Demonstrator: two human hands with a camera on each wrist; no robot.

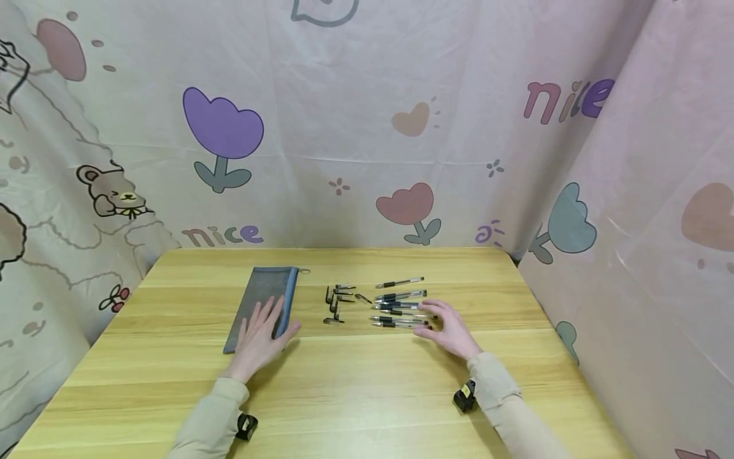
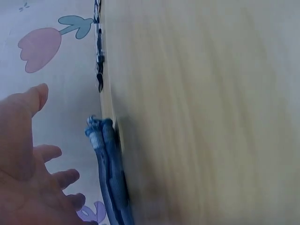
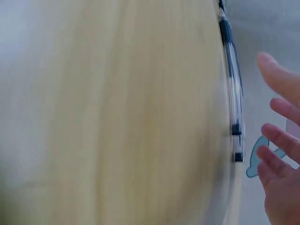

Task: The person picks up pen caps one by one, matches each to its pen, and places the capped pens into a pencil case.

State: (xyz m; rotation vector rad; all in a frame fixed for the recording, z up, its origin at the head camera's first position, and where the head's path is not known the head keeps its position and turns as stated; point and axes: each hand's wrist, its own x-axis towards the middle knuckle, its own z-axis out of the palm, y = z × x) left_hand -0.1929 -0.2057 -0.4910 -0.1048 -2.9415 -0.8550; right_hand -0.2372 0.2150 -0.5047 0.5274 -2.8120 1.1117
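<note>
A grey mesh zip pouch (image 1: pixel 260 290) with a blue zipper edge lies flat on the left of the table. My left hand (image 1: pixel 260 338) hovers over its lower part, fingers spread; in the left wrist view the hand (image 2: pixel 33 173) is beside the blue zipper edge (image 2: pixel 110 173) and holds nothing. Several clear gel pens (image 1: pixel 401 295) with black grips lie uncapped in a loose stack, tips to the left. Near their back ends is my right hand (image 1: pixel 450 331), fingers loosely bent and apart. The right wrist view shows the hand (image 3: pixel 281 140) off the pens (image 3: pixel 234 93). Several black pen caps (image 1: pixel 334 303) lie between pouch and pens.
The wooden table (image 1: pixel 355 395) runs up to a printed curtain (image 1: pixel 321 127) at the back and sides. A metal ring pull (image 1: pixel 304 271) sticks out from the pouch's far corner. Each wrist carries a small black camera.
</note>
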